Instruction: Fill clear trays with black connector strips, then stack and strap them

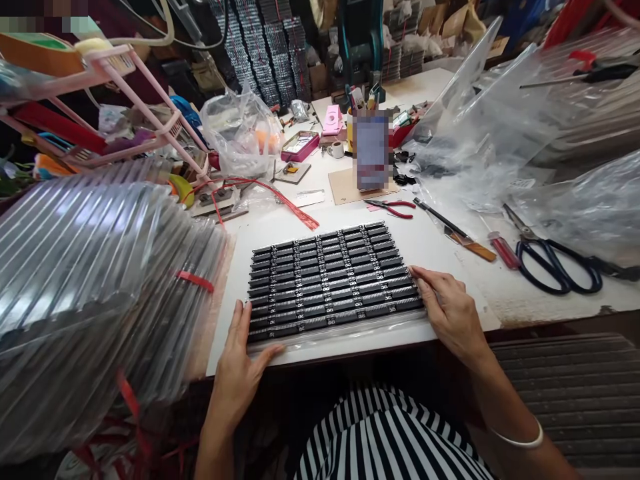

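On the white tabletop in front of me lies a flat set of black toothed strips [327,283], set side by side in rows with small metallic marks between sections. A clear plastic edge [350,328] shows along its near side. My left hand [239,363] grips the left end, its fingers along the side and its thumb at the near corner. At the right end, my right hand [453,310] has thumb and fingers closed on the edge. The fingertips of both hands are partly hidden behind the strips.
Clear plastic tubes [75,280] are stacked high at the left, bound with red ties [195,281]. Red-handled pliers [393,207], a cutter knife [453,230], a screwdriver [504,251] and scissors [550,260] lie beyond and right. A phone [373,153] stands behind; plastic bags [500,153] crowd the right.
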`<action>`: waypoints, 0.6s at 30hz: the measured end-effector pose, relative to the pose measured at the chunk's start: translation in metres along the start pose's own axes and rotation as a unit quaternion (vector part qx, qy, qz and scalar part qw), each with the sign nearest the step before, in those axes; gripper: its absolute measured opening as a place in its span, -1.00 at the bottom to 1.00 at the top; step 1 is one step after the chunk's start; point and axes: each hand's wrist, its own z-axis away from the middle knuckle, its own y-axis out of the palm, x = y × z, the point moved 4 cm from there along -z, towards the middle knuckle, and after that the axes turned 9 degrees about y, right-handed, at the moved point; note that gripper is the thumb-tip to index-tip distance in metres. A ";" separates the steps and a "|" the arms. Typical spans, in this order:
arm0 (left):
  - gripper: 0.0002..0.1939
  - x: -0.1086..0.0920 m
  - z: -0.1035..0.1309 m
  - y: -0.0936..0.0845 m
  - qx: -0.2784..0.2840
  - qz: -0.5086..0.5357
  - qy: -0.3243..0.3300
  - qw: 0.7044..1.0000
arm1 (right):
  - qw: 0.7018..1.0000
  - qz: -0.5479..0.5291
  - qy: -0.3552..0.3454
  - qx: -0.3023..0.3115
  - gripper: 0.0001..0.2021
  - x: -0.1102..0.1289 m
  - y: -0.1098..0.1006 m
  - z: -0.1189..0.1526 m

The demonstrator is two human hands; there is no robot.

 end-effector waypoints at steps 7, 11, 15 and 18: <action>-0.12 -0.004 0.000 0.000 0.015 0.004 0.000 1.000 | 1.000 -0.002 -0.003 -0.020 -0.72 -0.003 -0.001 0.004; -0.14 -0.005 0.002 -0.002 0.023 0.023 -0.010 0.999 | 1.000 0.009 -0.001 -0.022 -0.69 -0.005 -0.002 0.006; -0.20 0.000 -0.001 -0.014 -0.016 0.094 -0.030 0.995 | 1.000 0.013 0.005 -0.009 -0.64 -0.003 -0.004 0.008; -0.17 0.003 -0.011 -0.035 -0.127 0.227 -0.052 0.964 | 1.000 0.015 0.024 0.007 -0.61 -0.004 -0.004 0.008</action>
